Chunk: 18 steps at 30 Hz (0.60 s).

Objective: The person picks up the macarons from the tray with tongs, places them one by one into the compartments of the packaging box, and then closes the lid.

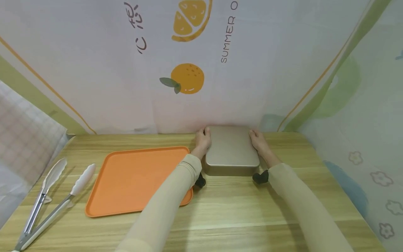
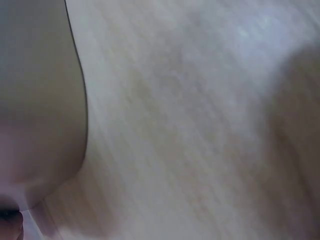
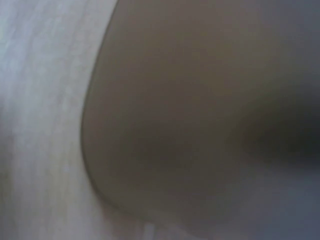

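A gold-brown square baking pan [image 1: 232,145] stands at the back of the wooden table, its smooth flat face up, apparently upside down. My left hand [image 1: 202,140] grips its left side near the far corner. On the opposite side, my right hand [image 1: 260,142] holds the pan near its far right corner. Most of the fingers are hidden from the head camera. In the left wrist view the pan's wall [image 2: 40,100] fills the left edge, with a bit of a finger [image 2: 10,227] below it. The right wrist view shows the pan wall [image 3: 165,100] close up and blurred.
An orange tray [image 1: 135,182] lies left of the pan, partly under my left forearm. Farther left, silver tongs [image 1: 47,206] with pale tips lie spread apart. A fruit-printed cloth [image 1: 267,70] hangs behind the table [image 1: 226,213].
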{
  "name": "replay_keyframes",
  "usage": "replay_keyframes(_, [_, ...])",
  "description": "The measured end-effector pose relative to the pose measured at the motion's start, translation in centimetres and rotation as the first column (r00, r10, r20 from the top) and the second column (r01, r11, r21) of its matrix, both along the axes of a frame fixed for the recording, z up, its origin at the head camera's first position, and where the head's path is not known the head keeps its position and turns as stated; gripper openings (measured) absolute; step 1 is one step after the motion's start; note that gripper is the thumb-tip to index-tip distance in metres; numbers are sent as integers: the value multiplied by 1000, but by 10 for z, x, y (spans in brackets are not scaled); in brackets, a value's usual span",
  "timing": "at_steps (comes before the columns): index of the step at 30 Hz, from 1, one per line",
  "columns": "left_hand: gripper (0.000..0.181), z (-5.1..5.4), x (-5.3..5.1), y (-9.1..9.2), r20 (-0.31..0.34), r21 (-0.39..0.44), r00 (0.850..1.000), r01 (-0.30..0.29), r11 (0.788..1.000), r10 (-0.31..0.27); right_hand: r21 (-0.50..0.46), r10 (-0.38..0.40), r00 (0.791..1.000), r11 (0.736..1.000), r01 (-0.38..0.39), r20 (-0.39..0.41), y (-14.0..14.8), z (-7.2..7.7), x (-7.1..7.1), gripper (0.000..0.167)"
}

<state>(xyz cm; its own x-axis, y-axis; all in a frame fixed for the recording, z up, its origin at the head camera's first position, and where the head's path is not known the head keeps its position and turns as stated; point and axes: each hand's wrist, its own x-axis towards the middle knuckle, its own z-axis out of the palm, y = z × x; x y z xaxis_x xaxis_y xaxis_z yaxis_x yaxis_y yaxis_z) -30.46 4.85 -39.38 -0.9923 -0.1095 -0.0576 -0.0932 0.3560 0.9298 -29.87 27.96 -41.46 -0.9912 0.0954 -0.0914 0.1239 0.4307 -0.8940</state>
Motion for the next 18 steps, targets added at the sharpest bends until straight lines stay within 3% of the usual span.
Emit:
replay_keyframes(7, [40,1,-1,1,35,59,999,-16,998,14,30,-34,999,999,33,26,-10,17,8,54])
replay_keyframes(18, [38,-1,-4,2,32,67,999,-19,998,17,0,-44,999,999,44,19,-11,16,8,51])
